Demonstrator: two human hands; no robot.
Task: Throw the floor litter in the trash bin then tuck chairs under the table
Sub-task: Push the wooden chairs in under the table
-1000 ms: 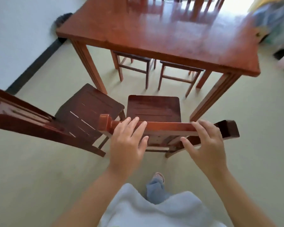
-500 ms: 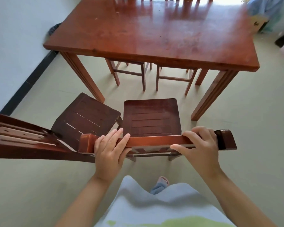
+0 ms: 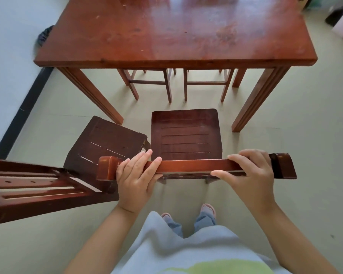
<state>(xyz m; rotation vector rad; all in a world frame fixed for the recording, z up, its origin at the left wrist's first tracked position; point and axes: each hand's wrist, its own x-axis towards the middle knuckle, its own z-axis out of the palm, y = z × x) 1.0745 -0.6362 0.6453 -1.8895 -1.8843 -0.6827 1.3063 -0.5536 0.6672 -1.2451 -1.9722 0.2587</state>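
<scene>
Hands gripped the top rail of the chair (image 3: 186,135): the left hand (image 3: 136,178) wrapped it near its left end, fingers curled over the front, and the right hand (image 3: 251,175) clasped it towards the right end, thumb beneath. The chair stood on the floor (image 3: 295,155) facing the worktop (image 3: 166,36), its seat just short of the edge, between the near legs. A second chair (image 3: 105,143) sat angled beside it at left, while two more stood tucked under the far side.

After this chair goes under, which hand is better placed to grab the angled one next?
Left. The left hand grips the top rail of the held chair right beside the angled chair, whose backrest lies at that side. The right hand sits at the rail's far end.
</scene>
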